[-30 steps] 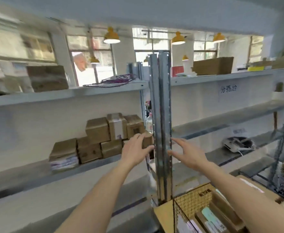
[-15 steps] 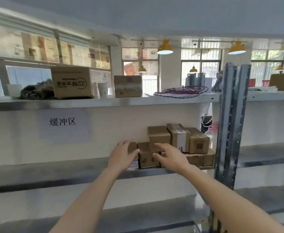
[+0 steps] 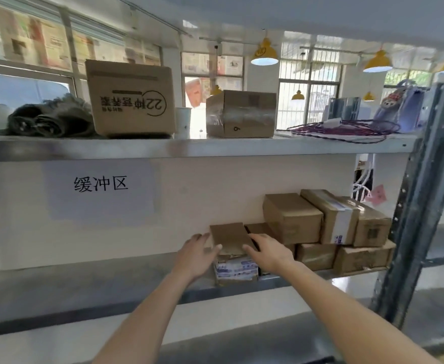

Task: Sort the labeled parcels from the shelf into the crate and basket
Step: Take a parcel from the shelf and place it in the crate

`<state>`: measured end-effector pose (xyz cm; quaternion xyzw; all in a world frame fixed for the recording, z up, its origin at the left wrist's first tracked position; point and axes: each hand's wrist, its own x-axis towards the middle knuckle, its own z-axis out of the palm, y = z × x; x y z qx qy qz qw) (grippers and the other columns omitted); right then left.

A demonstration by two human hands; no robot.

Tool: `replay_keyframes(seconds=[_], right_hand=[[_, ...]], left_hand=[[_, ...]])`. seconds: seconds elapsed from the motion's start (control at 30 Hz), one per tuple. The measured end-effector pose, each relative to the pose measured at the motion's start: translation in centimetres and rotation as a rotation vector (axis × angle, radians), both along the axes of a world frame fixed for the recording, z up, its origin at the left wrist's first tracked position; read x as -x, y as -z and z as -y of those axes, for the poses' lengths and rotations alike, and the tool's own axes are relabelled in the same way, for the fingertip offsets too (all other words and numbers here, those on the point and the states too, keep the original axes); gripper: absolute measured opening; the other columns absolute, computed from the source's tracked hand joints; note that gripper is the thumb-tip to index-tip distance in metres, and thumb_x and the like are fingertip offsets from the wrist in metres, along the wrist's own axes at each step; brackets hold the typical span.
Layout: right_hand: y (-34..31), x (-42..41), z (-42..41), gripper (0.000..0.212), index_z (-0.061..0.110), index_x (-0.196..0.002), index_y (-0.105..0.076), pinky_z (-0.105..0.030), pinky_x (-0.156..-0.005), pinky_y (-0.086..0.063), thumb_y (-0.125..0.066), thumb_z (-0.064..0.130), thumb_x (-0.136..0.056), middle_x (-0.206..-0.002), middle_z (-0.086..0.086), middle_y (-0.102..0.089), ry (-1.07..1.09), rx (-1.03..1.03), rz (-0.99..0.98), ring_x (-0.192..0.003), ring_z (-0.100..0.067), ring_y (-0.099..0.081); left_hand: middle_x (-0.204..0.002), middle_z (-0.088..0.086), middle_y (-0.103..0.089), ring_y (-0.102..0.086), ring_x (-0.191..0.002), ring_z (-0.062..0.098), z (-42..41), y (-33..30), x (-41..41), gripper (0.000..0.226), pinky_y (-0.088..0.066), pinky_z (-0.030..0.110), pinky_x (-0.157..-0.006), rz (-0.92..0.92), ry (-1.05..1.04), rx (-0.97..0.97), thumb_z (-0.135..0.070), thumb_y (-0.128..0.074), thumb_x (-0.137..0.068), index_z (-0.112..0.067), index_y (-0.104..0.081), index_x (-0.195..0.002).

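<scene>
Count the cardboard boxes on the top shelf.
2. A large printed box stands left of centre; a smaller taped box sits to its right, beside a white cup. Others may be hidden.

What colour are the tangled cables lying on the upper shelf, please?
Purple, with some dark red strands, best seen in the head view: cables.

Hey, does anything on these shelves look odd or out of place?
Yes. The big carton on the top shelf stands upside down; its printing is inverted. The stacked parcels on the right sit skewed.
</scene>
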<state>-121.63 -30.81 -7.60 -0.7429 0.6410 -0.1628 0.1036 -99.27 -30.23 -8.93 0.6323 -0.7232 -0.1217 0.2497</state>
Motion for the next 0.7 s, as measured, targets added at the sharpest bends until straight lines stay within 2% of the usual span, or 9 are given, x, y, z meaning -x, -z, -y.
replay_keyframes(seconds=[0.23,0.3,0.4,0.47,0.53,0.6,0.7], right_hand=[[2.1,-1.5,2.2,0.063,0.023,-0.155,-0.037,-0.040,-0.121,-0.027,-0.034,0.059,-0.103,-0.163,-0.003,-0.031,0.047,0.002,-0.137,-0.150,-0.024,-0.028],[2.3,-2.3,2.3,0.061,0.024,-0.155,-0.037,-0.040,-0.123,-0.021,-0.032,0.058,-0.104,-0.164,-0.003,-0.030,0.037,0.011,-0.152,-0.152,-0.024,-0.023],[2.6,-3.8,2.2,0.061,0.025,-0.154,-0.039,-0.042,-0.124,-0.019,-0.032,0.059,-0.103,-0.163,-0.006,-0.031,0.058,0.016,-0.116,-0.153,-0.025,-0.020],[2.6,-4.6,1.9,0.061,0.025,-0.152,-0.041,-0.042,-0.122,-0.023,-0.036,0.060,-0.102,-0.161,-0.008,-0.034,0.075,0.013,-0.066,-0.151,-0.027,-0.024],[2.6,-5.4,1.5,0.060,0.025,-0.150,-0.044,-0.043,-0.117,-0.033,-0.042,0.059,-0.100,-0.159,-0.007,-0.036,0.084,0.019,0.013,-0.146,-0.027,-0.033],[2.6,-6.1,0.9,0.059,0.025,-0.151,-0.044,-0.041,-0.111,-0.041,-0.048,0.055,-0.100,-0.158,-0.004,-0.035,0.096,0.022,0.135,-0.137,-0.026,-0.046],[2.9,-7.4,-0.1,0.055,0.025,-0.150,-0.044,-0.034,-0.107,-0.041,-0.056,0.044,-0.100,-0.156,-0.005,-0.031,0.104,0.026,0.314,-0.126,-0.024,-0.056]], left_hand=[[-0.154,0.012,-0.044,-0.045,-0.139,0.030,3.2,2.3,-0.6,0.071,-0.037,0.038,-0.113,-0.124,0.049,-0.151,-0.065,-0.038,-0.100,-0.018,-0.043,-0.152],[-0.145,0.012,-0.054,-0.054,-0.129,0.030,4.3,3.1,-0.8,0.070,-0.042,0.039,-0.110,-0.177,0.070,-0.195,-0.071,-0.036,-0.095,-0.022,-0.055,-0.142],[-0.124,0.006,-0.067,-0.064,-0.111,0.024,7.1,5.6,-1.0,0.073,-0.050,0.042,-0.101,-0.310,0.081,-0.240,-0.081,-0.032,-0.079,-0.029,-0.066,-0.117],[-0.114,0.003,-0.070,-0.064,-0.104,0.022,5.5,4.2,-0.9,0.056,-0.050,0.037,-0.096,-0.383,0.076,-0.264,-0.071,-0.037,-0.083,-0.029,-0.067,-0.101],[-0.104,-0.001,-0.068,-0.061,-0.092,0.013,3.9,3.2,-1.1,0.027,-0.046,0.025,-0.079,-0.525,0.050,-0.262,-0.047,-0.047,-0.098,-0.028,-0.065,-0.092],[-0.104,0.002,-0.068,-0.058,-0.085,0.008,3.8,3.4,-1.6,0.021,-0.041,0.020,-0.068,-0.653,0.029,-0.276,-0.031,-0.050,-0.103,-0.022,-0.068,-0.102],[-0.113,0.007,-0.069,-0.060,-0.091,0.013,3.2,4.1,-2.4,0.021,-0.041,0.027,-0.076,-0.788,0.033,-0.301,-0.034,-0.053,-0.103,-0.020,-0.065,-0.114]])
